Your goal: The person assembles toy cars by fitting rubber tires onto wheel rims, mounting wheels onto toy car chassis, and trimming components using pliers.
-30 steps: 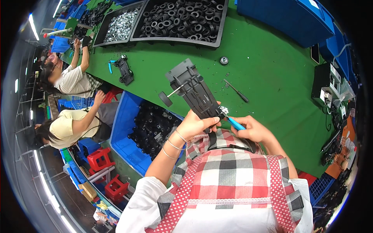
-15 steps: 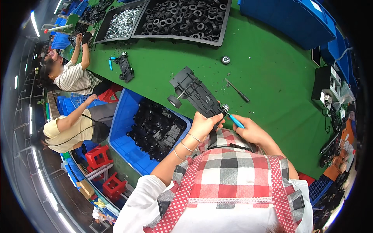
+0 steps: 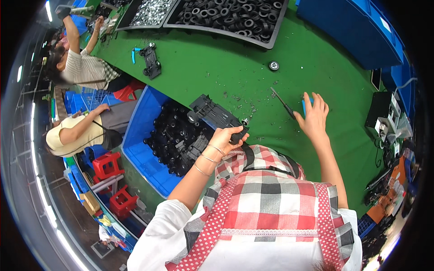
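Observation:
My left hand (image 3: pixel 227 137) is closed around one end of a black toy car chassis (image 3: pixel 214 114), tilted over the near table edge. A wheel shows at the chassis's far end, and a small metal piece sits near my fingers. To the right, my right hand (image 3: pixel 313 116) lies over the green tabletop with its fingers spread. The blue handle of the pliers (image 3: pixel 304 106) shows beside those fingers, mostly hidden by the hand. Just left of that hand lies a thin tool with a dark handle (image 3: pixel 286 108), perhaps a screwdriver. Dark scraps are scattered nearby.
A blue bin (image 3: pixel 141 137) of black chassis parts stands left of my left arm. Black trays (image 3: pixel 266 44) hold rubber rings and shiny parts at the back. A loose wheel (image 3: pixel 274 66) and another chassis (image 3: pixel 150 60) lie on the table. Two people (image 3: pixel 90 67) sit at left.
My right hand has moved right, away from the chassis, taking the pliers to the tabletop and opening its fingers. My left hand has drawn the chassis slightly left and lower.

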Demonstrator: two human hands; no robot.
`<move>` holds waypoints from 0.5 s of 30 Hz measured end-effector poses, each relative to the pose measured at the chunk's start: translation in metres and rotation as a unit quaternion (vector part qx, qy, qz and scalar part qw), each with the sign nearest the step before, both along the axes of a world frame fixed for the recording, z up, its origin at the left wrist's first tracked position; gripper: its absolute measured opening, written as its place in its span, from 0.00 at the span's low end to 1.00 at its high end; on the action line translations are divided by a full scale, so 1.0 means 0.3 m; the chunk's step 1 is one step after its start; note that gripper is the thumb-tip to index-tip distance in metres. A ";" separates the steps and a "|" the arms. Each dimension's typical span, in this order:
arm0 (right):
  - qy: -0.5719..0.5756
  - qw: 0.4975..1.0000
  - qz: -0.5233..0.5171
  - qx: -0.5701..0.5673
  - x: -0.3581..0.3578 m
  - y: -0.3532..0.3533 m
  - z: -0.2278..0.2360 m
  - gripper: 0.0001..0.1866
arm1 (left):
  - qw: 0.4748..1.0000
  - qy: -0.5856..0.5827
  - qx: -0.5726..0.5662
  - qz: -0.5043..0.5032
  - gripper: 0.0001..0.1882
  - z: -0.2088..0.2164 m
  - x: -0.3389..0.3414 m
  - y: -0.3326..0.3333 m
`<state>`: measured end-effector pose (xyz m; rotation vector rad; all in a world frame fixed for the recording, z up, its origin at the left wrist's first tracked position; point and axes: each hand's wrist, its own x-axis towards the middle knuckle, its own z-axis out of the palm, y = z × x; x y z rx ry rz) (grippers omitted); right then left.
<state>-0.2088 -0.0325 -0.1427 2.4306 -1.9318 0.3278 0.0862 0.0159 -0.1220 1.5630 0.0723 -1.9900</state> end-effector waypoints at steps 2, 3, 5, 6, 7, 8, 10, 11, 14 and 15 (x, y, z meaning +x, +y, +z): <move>-0.059 0.995 0.003 0.078 0.045 -0.036 -0.026 0.27 | 0.999 -0.004 0.015 0.029 0.09 -0.019 -0.005 0.033; -0.071 0.988 0.005 0.134 0.079 -0.041 -0.040 0.24 | 0.998 -0.011 0.029 0.048 0.08 -0.036 -0.005 0.053; 0.009 0.988 0.030 0.151 0.119 -0.022 -0.089 0.18 | 0.996 -0.008 0.039 0.081 0.07 -0.061 -0.016 0.086; 0.030 0.984 0.032 0.175 0.115 -0.010 -0.139 0.17 | 0.995 -0.012 0.043 0.087 0.10 -0.063 -0.032 0.100; 0.004 0.985 0.013 0.174 0.128 -0.003 -0.165 0.11 | 0.994 -0.012 0.043 0.102 0.11 -0.078 -0.034 0.118; 0.003 0.986 0.021 0.164 0.120 0.002 -0.179 0.10 | 0.992 -0.012 0.042 0.116 0.11 -0.097 -0.038 0.134; -0.033 0.987 0.014 0.158 0.126 0.024 -0.169 0.07 | 0.987 0.004 0.054 0.151 0.10 -0.122 -0.046 0.156; -0.030 0.986 0.022 0.162 0.153 0.034 -0.121 0.07 | 0.983 0.006 0.062 0.170 0.09 -0.128 -0.043 0.164; -0.111 0.969 0.070 0.210 0.227 0.084 0.018 0.10 | 0.973 0.011 0.061 0.223 0.09 -0.142 -0.045 0.170; -0.131 0.963 0.108 0.210 0.241 0.106 0.048 0.11 | 0.970 0.026 0.053 0.237 0.09 -0.147 -0.045 0.171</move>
